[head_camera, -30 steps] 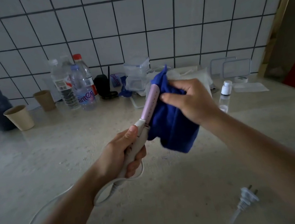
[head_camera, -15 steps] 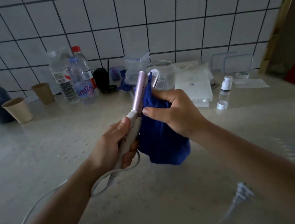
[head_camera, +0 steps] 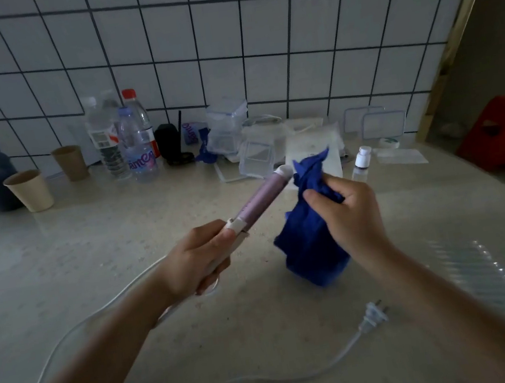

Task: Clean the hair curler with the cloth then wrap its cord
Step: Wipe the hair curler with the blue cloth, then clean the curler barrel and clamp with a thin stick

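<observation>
Above speckled counter (head_camera: 92,262), pink-barrelled white-handled hair curler (head_camera: 258,197) beside bunched blue cloth (head_camera: 311,241).

We see a pale speckled table (head_camera: 84,247) running back to a tiled wall. Along its far edge stand two paper cups (head_camera: 30,190), water bottles (head_camera: 137,145), clear plastic boxes (head_camera: 229,126) and a small white bottle (head_camera: 363,156). Near the front edge lie a white cord (head_camera: 303,374) and its plug (head_camera: 373,319).
</observation>
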Motion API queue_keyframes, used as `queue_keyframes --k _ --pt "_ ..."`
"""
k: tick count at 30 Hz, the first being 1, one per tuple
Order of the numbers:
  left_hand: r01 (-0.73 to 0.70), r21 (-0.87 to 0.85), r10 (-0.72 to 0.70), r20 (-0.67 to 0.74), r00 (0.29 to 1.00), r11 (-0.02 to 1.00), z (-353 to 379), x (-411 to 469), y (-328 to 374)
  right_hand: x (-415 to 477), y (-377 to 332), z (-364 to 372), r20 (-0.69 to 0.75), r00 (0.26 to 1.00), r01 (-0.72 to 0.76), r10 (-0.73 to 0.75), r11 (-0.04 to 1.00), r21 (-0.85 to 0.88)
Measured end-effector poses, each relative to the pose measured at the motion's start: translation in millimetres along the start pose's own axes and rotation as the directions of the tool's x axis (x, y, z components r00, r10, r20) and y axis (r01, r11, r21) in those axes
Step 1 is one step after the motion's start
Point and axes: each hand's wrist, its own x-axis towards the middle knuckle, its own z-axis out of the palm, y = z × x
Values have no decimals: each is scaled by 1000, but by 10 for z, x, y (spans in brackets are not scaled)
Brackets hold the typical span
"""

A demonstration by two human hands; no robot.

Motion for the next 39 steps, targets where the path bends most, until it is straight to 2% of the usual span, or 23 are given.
queue_keyframes --k 2,4,5,7,9,12,16,19,23,26,28,31,33,35,39 --pt "3 33 -3 -12 1000 999 -124 -123 -43 15 38 -159 -6 1000 5 -5 999 -36" --pt "18 267 0 -69 998 964 -288 -250 -113 -8 53 -231 27 1000 -5 7 998 -61" --pt "41 456 13 -113 993 889 -374 -301 -153 -9 49 -236 22 999 -24 25 997 -75" --pt "121 742 42 -197 980 659 -541 -356 -247 49 59 -199 -33 999 -43 39 992 -118" --pt "196 844 37 -247 968 499 -670 -361 -314 179 46 -114 -66 996 -75 65 986 -150" --pt "208 895 33 -240 970 395 -789 -314 -416 351 135 58 2 981 -186 192 954 -236" --pt "203 896 12 -227 974 395 -763 -298 -499 224 411 296 187 951 -153 247 899 -409" --pt "146 931 41 -170 985 334 -698 -308 -488 151 498 336 230 935 -157 271 896 -416" --pt "181 930 12 -195 981 321 -734 -279 -444 176 416 238 277 903 -210 329 899 -383" --pt "216 922 -54 -210 976 322 -752 -211 -406 122 315 46 237 918 -230 317 915 -332" --pt "219 902 -43 -219 975 371 -761 -218 -368 62 255 -161 168 946 -214 276 925 -314" --pt "137 887 152 -224 963 441 -705 -271 -184 -75 219 -598 145 961 -166 234 913 -373" --pt "90 866 273 -251 929 492 -445 -293 59 -205 222 -936 188 948 -149 256 882 -448" --pt "4 823 296 -209 932 568 63 -293 323 -348 256 -1242 212 930 -158 301 846 -508" --pt "-167 797 207 53 977 580 1234 -52 483 -558 358 -1545 250 903 -145 349 796 -587"
